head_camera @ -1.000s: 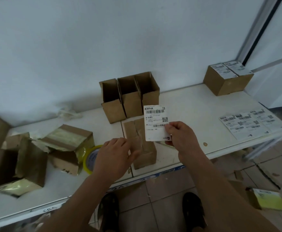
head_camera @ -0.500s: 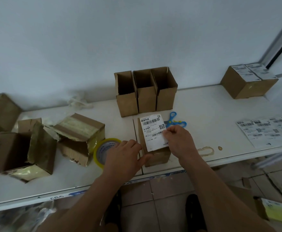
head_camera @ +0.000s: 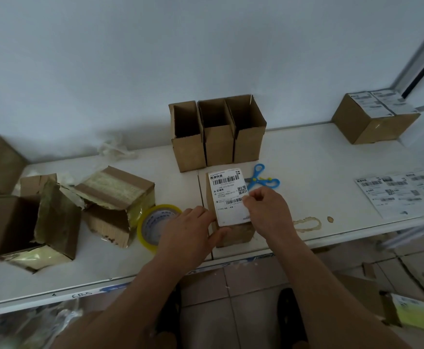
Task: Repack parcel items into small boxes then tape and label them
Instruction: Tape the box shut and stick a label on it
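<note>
Mostly the white counter (head_camera: 306,157) filled the middle band of the frame, its left end cut off by the picture edge. At the far left, torn parcel boxes (head_camera: 55,217) lined with yellowish tape sat open, the leftmost one only partly in view; what they held could not be made out. Three open small boxes (head_camera: 217,137) stood side by side against the wall at upper centre, their insides dark. A closed labelled box (head_camera: 372,122) rested at upper right. A sheet of labels (head_camera: 404,192) lay at the right edge, its print too blurred to read.

Low in the centre, a small brown box (head_camera: 233,234) sat near the counter's front edge, much of it hidden by a white shipping label (head_camera: 228,195) with barcodes and a QR code laid over its top. The left hand (head_camera: 188,238) gripped the box's left side, thumb against its front. The right hand (head_camera: 266,212) pinched the label's right edge between thumb and fingers. A yellow tape roll (head_camera: 150,222) lay partly behind the left hand. Blue scissors (head_camera: 262,180) peeked out just beyond the label, blades hidden.
</note>
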